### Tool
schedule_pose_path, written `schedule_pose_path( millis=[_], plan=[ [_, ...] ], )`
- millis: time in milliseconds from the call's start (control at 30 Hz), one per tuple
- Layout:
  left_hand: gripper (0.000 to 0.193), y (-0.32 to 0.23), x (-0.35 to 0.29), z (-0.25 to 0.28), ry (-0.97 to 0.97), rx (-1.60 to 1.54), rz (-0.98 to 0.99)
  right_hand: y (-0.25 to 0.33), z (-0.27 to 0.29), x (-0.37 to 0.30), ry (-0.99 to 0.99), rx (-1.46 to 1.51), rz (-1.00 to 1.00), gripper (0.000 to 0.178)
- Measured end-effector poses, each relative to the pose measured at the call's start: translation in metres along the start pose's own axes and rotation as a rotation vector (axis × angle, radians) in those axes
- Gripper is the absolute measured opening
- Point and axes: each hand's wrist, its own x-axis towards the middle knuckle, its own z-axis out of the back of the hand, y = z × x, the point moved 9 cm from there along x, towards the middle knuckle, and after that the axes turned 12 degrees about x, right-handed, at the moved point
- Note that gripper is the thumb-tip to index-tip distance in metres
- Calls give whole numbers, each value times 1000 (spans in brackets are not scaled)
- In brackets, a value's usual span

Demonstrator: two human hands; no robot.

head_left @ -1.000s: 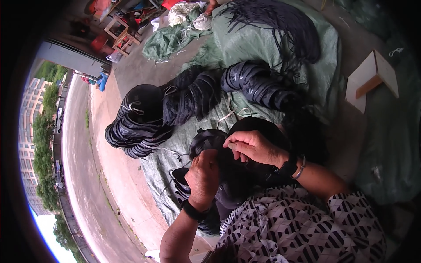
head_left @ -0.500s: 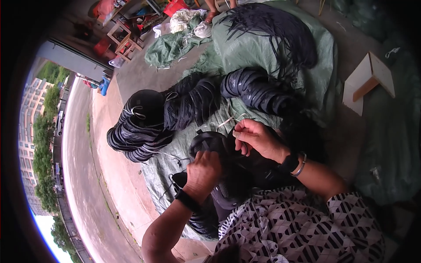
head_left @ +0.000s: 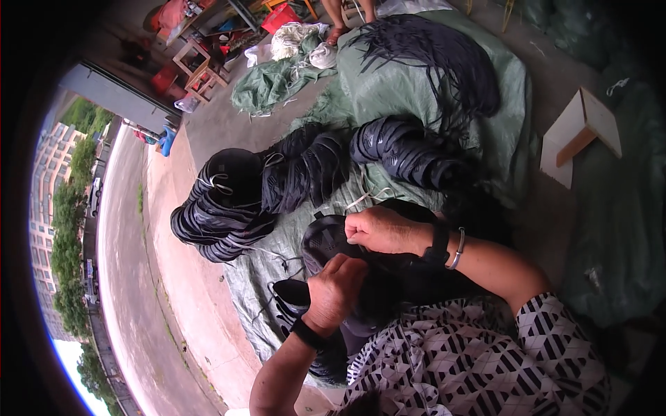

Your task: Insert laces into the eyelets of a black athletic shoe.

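Note:
A black mesh shoe upper [head_left: 320, 239] lies before me at my lap, its rounded end showing left of my hands. My right hand [head_left: 388, 229] is closed in a pinch over its upper edge. Just below and to the left, my left hand [head_left: 333, 291] is also closed, fingertips turned down against the dark material. What either hand pinches is hidden or too thin to make out against the black. Another black upper with laces [head_left: 293, 295] stands beside my left wrist. The dark material under my hands merges together.
Tied stacks of black shoe uppers [head_left: 232, 201] lie ahead on a green tarp [head_left: 260, 274], with a further stack [head_left: 395, 145] beyond. A heap of black laces [head_left: 444, 55] rests on a green sack. A wooden board piece [head_left: 579, 132] stands right; a person's legs [head_left: 340, 17] show at the back.
My right hand has moved left and down, over the upper. My left hand has shifted slightly right and down, so the two hands are closer together.

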Motion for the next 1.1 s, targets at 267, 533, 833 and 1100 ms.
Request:
schedule_pose_path(
  millis=[267,533,833,1100],
  plan=[
    [21,-62,-16,1,121,-407,-198,11,0,-6,9,-7,34,10],
    [11,38,10,28,-70,337,-129,27,-19,-9,192,-330,102,13],
    [10,66,-1,3,105,169,118,41,-44,4,385,-593,104,7],
    [10,75,-9,-4,112,87,147,32,-34,-5,191,-389,-19,9]
  ],
)
